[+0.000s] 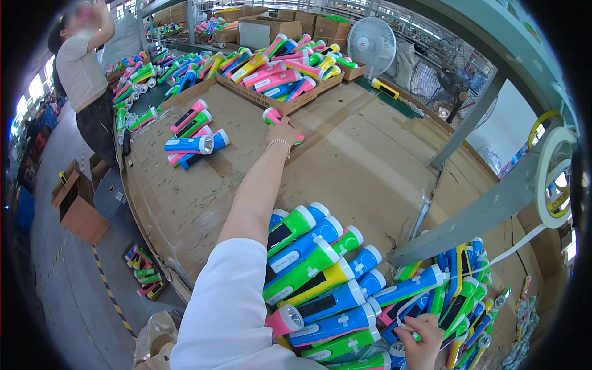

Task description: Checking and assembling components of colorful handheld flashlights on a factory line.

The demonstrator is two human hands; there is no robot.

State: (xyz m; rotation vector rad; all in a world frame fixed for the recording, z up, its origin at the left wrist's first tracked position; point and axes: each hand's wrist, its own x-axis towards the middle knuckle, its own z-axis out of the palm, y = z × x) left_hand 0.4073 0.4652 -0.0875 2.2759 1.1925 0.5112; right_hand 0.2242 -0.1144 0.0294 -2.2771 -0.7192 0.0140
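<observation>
Right hand (424, 346) at the near edge of the cardboard-covered tabletop (370, 160), fingers curled on a blue flashlight (412, 325) in the near pile of flashlights (333, 283); looks like a pinch on its body, though the rim distortion makes that hard to confirm. White tape strip (493, 256) runs from just above that hand up to the tape roll (554, 179) at the right edge.

Left arm in a white sleeve (228, 308) crosses over the pile. Left hand (283, 131) is far out near the back of the tabletop, fingers closed around a pink flashlight (272, 117), white head sticking out to the left of the grip.

Open cardboard between the near pile and the left hand, and wide to the right of it up to the grey post (468, 120). Small cluster of pink, green and blue flashlights (194, 139) left of the hand, apart from it. Beyond it, a cardboard tray of flashlights (290, 71) sits along the back edge. Fan (371, 44) behind. Another person (83, 74) stands off the far left corner.
</observation>
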